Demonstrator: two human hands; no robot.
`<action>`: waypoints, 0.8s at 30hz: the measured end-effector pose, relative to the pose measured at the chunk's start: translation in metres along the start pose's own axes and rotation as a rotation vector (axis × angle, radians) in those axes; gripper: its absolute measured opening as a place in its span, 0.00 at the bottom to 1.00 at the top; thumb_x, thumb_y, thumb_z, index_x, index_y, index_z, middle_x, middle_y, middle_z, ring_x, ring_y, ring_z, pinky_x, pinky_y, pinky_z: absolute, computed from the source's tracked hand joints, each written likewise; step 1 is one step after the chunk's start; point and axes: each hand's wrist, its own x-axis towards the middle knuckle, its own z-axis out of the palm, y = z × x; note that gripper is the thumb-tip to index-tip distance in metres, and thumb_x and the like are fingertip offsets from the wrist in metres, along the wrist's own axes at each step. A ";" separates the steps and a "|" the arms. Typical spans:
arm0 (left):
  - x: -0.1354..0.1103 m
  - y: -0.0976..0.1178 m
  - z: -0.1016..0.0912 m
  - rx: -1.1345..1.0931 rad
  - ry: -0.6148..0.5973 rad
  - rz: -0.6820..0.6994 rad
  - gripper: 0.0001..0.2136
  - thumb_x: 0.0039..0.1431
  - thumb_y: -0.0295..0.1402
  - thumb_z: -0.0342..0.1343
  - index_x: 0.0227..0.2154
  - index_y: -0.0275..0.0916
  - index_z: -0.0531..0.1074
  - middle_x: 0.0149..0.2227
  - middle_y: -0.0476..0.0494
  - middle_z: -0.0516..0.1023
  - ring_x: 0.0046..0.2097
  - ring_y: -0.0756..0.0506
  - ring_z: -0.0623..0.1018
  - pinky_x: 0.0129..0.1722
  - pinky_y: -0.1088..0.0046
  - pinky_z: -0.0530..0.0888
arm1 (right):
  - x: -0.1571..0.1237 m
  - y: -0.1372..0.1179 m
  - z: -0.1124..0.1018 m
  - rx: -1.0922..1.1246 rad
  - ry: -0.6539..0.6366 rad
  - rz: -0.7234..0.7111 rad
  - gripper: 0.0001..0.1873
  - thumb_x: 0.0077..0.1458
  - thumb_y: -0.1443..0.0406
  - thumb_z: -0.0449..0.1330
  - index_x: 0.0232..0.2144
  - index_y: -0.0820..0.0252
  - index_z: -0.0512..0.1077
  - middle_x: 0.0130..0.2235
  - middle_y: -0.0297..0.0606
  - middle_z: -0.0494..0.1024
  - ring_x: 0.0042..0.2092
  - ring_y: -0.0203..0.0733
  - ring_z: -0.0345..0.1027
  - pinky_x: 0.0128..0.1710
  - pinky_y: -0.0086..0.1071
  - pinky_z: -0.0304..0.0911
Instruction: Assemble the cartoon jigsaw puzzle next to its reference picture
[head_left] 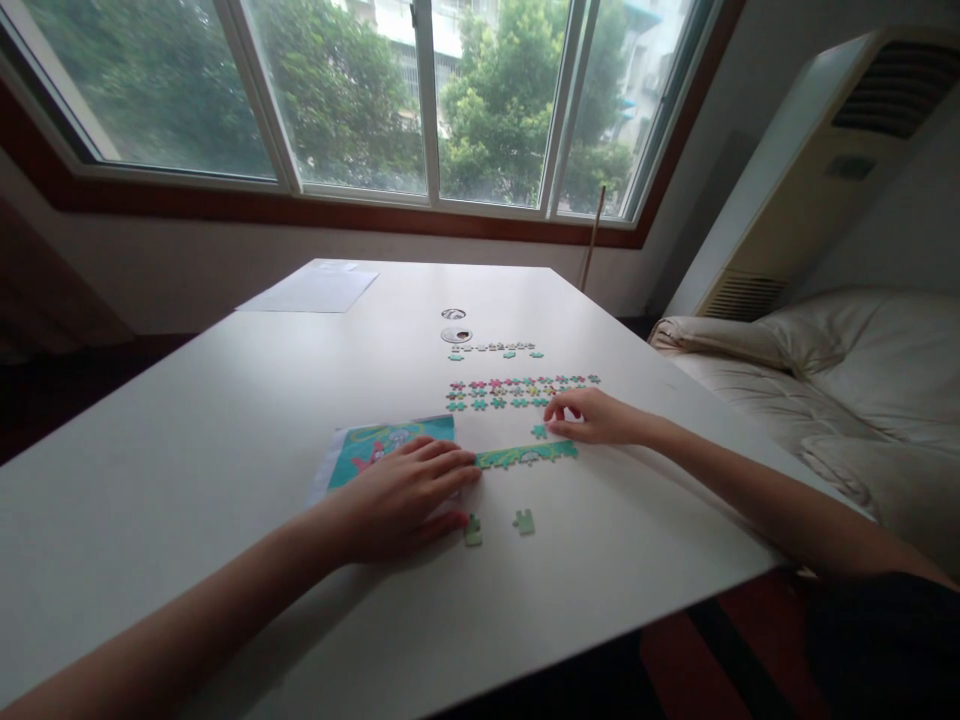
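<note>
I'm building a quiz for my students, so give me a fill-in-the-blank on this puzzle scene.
1. The table is ____ in colour.
2. Near the left hand, ____ loose pieces lie apart from the rest.
3. Beyond the right hand, other pieces lie in neat ____.
4. Outside the window stand green ____.
Missing words: white; two; rows; trees.

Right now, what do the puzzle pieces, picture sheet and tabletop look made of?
Puzzle pieces: likely printed cardboard, thin, flat, matte colour faces. Picture sheet under the left hand: probably printed paper or card, lying flat, slight sheen. Tabletop: smooth white laminate or painted board, soft window glare; core hidden.
</note>
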 end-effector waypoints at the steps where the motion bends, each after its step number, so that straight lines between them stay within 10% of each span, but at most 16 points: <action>1: 0.000 0.000 0.000 0.000 0.000 0.000 0.17 0.62 0.40 0.45 0.51 0.40 0.63 0.51 0.40 0.69 0.50 0.39 0.68 0.49 0.58 0.65 | 0.003 -0.002 0.001 -0.006 -0.012 -0.004 0.11 0.53 0.61 0.55 0.35 0.60 0.72 0.31 0.36 0.74 0.30 0.34 0.65 0.31 0.27 0.57; 24: 0.000 0.001 0.000 0.012 -0.001 -0.006 0.17 0.62 0.40 0.46 0.51 0.40 0.62 0.51 0.40 0.69 0.50 0.39 0.68 0.49 0.58 0.65 | -0.001 0.000 -0.032 0.222 -0.222 0.111 0.11 0.50 0.60 0.59 0.28 0.63 0.69 0.26 0.33 0.69 0.28 0.32 0.59 0.28 0.26 0.55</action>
